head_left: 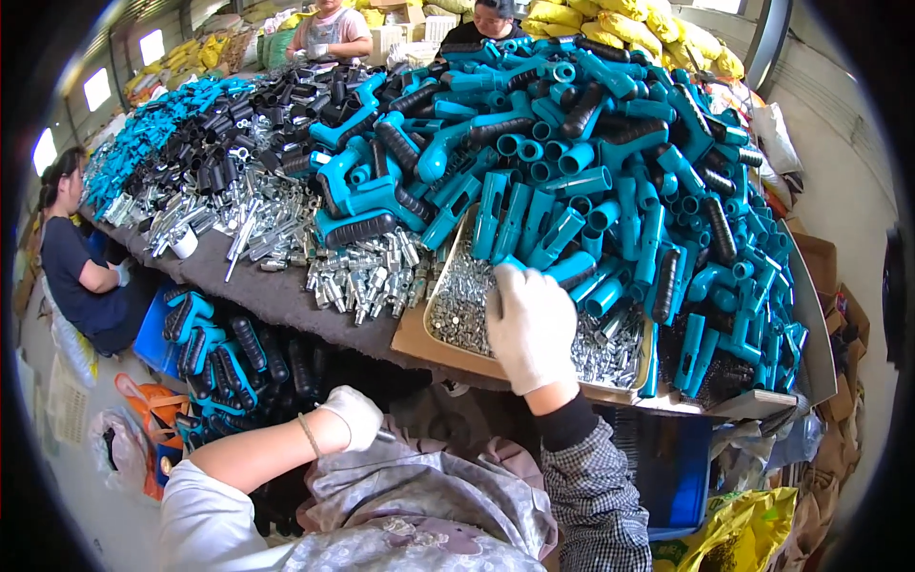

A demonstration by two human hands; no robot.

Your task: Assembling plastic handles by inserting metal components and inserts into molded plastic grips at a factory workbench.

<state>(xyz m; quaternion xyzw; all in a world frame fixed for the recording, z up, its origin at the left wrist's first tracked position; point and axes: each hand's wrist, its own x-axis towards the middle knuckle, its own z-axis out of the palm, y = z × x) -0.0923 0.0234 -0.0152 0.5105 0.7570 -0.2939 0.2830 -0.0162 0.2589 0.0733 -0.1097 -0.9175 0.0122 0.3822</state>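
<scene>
My right hand [532, 329], in a white glove, reaches over a shallow tray [431, 322] of small metal parts [460, 319]. Its fingertips are at the front of a heap of teal tubular plastic housings [534, 229], right by the end of one piece. The fingers point away and down, so their grip is hidden. My left hand [355, 418], also gloved, is curled closed low in front of my body, below the table edge. A small dark end shows beside it; what it holds is unclear.
Metal fittings [372, 281] lie left of the tray, with black sleeves [229, 124] behind. A blue crate [157, 334] of teal and black handles stands below left. People sit at the left [81, 257] and across the table. Yellow sacks [624, 29] are stacked behind.
</scene>
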